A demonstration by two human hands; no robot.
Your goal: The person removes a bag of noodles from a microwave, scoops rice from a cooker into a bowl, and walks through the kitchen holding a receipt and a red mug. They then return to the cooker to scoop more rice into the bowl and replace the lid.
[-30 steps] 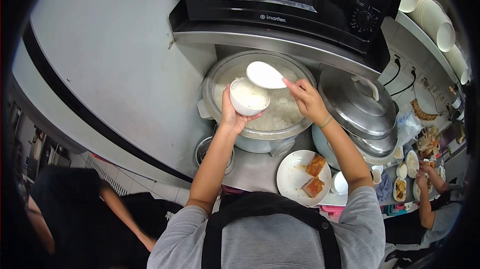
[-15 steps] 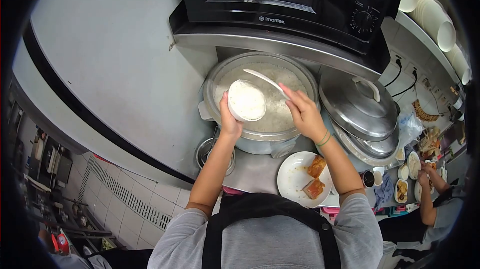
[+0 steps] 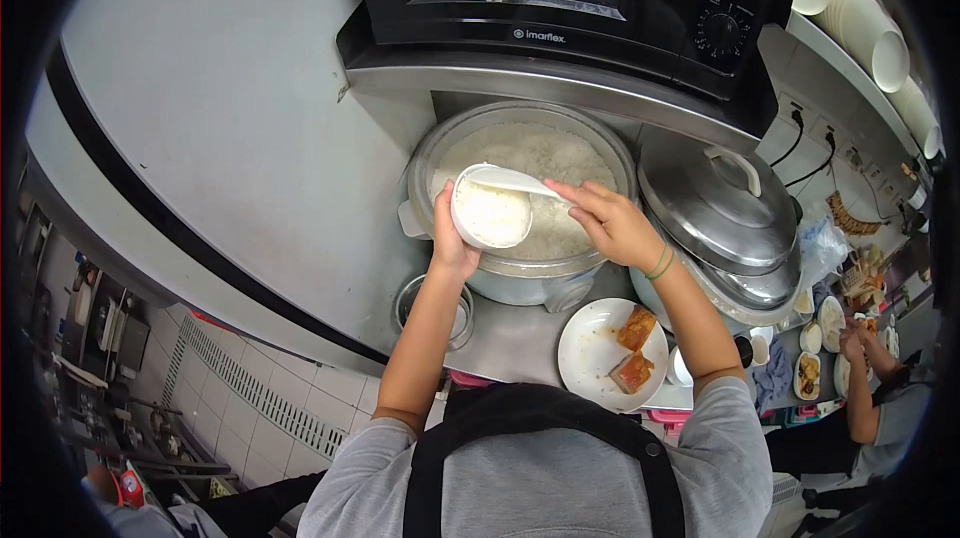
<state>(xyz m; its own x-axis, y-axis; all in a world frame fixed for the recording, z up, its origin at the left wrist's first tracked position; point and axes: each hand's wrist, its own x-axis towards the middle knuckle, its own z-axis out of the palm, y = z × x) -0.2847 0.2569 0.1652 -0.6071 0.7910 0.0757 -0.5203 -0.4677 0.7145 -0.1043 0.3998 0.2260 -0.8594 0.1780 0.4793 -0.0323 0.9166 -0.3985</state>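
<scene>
Over a large round cooker (image 3: 425, 163) of white rice (image 3: 560, 153), my left hand (image 3: 453, 236) grips a small white bowl (image 3: 492, 223) filled with rice. My right hand (image 3: 612, 223) is closed round the handle of a white paddle (image 3: 510, 181), whose flat end lies over the far rim of the bowl, against the rice. A green band circles my right wrist. Below, a white plate (image 3: 580, 353) bears two browned pieces of food (image 3: 634, 348).
A black microwave (image 3: 540, 36) stands on a metal shelf above the cooker. To the right are a second cooker with a metal lid (image 3: 710, 203), stacked white bowls (image 3: 870, 38) and a co-worker's hands (image 3: 855, 338). A metal container (image 3: 462, 323) sits below left.
The paddle has come down and left onto the rice in the bowl, its flat end now lower. My right hand has moved slightly down, and the bowl is tilted a little differently.
</scene>
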